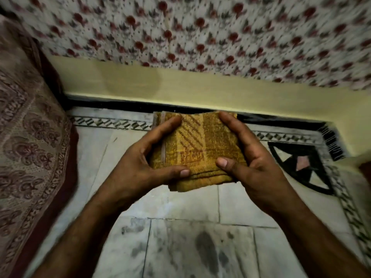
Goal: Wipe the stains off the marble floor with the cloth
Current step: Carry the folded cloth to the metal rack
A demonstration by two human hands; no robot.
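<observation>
A folded mustard-yellow cloth with a woven stripe pattern is held up above the floor between both hands. My left hand grips its left side, thumb on the near edge. My right hand grips its right side, thumb pressed on the near edge too. Below the hands lies the white marble floor. Dark grey stains smear the tiles near the bottom of the view, with smaller smudges to the left.
A bed with a patterned brownish cover fills the left side. A pale yellow ledge under a floral cloth runs across the back. A black-and-white inlay border edges the floor at right.
</observation>
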